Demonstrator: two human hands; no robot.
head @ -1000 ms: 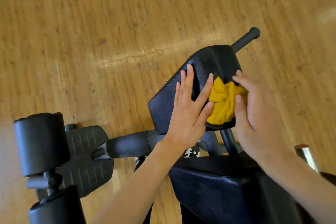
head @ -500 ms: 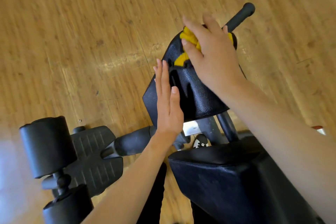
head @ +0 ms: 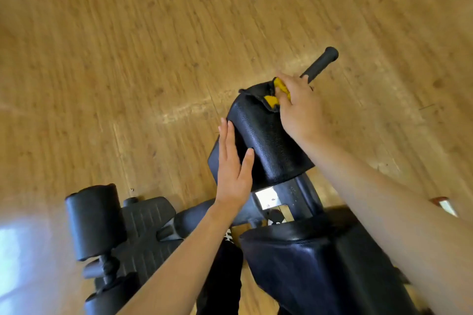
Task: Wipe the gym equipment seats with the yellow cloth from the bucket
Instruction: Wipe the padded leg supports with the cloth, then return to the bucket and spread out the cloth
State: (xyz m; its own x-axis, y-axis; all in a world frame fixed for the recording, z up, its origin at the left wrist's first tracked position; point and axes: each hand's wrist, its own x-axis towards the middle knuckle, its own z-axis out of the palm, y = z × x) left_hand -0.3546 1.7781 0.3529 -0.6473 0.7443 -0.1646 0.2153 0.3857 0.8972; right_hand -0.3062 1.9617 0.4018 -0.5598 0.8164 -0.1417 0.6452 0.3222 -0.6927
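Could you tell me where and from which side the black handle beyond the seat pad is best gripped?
Probably grip the black handle near its rounded free end, fingers wrapped across it from the far side: the straight round bar stands clear there, while the right hand holding the yellow cloth blocks its lower end.

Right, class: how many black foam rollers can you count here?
2: the upper roller at lower left; the lower roller just below it, cut off by the bottom edge. More may be hidden.
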